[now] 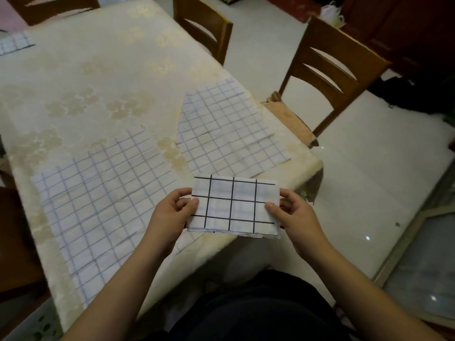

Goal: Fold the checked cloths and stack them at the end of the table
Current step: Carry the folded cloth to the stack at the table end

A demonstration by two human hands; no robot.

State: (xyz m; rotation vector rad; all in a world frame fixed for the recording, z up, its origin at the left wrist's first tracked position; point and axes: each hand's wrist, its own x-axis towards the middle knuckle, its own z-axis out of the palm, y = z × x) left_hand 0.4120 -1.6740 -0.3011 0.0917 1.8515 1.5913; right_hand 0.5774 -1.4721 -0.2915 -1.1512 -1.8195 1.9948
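Cream floral tablecloth covers the long table (98, 77), with brown wooden chairs (327, 77) beside it on a glossy white tiled floor (364, 168). Two unfolded white checked cloths (98, 200) lie flat near the table's corner. A small folded white cloth with black grid lines (234, 205) is held above that corner, long axis running left to right, left hand (170, 215) and right hand (293, 215) pinching its short edges

folded cloth (235, 205): thin matt fabric
tablecloth (98, 77): satiny, floral weave
chairs (337, 67): varnished wood
floor (369, 168): glossy tile
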